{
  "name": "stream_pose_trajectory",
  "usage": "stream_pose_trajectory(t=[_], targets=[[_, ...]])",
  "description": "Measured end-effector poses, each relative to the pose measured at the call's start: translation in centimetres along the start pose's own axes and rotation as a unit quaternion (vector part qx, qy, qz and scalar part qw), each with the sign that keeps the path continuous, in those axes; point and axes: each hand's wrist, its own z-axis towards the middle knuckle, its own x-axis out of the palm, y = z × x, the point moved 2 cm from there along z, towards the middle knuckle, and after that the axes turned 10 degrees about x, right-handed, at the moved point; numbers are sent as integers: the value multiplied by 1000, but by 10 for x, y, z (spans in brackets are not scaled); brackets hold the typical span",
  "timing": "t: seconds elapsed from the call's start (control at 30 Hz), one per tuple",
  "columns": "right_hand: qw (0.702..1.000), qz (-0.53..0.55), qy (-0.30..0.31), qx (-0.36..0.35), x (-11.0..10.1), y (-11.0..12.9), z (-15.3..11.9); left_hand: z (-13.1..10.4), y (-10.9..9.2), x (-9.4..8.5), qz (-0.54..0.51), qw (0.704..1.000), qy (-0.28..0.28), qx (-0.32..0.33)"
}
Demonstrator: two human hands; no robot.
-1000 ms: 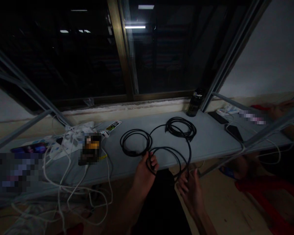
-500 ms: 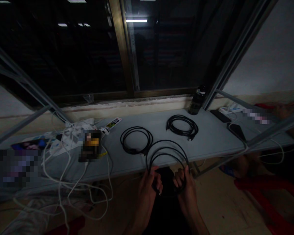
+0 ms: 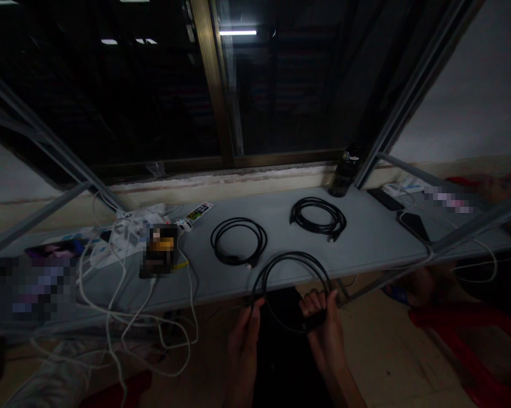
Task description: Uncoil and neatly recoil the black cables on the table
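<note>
A black cable in loose loops spans my two hands at the table's front edge. My left hand pinches the loops at their left side between thumb and fingers. On the right side, my right hand is closed round the same cable, a dark connector end showing by its fingers. Beyond them on the table lie two more coils: a thinner black cable coil to the left and a thicker black cable coil to the right, each with a plug end showing.
A dark bottle stands at the back by the window. Tangled white cables and a power strip crowd the left side. Black phones lie right, near another person's arm. A red stool stands lower right.
The separate arcs of the held cable have drawn closer together, and a lower loop now shows between my hands. My left hand has shifted left and slightly down; the coils on the table stay put.
</note>
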Motion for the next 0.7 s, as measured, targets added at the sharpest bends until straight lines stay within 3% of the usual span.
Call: stream_pose_trajectory(t=[0.13, 0.27, 0.4, 0.7], targets=[[1000, 4, 15, 24, 1, -9, -3, -11, 11, 10, -23, 998, -20, -53], [998, 12, 48, 44, 6, -15, -12, -9, 19, 18, -87, 995, -30, -35], [998, -9, 54, 25, 14, -14, -26, -11, 22, 20, -83, 995, -42, -33], [997, -26, 76, -17, 44, 0, -48, -17, 13, 30, -9, 994, 106, -41]])
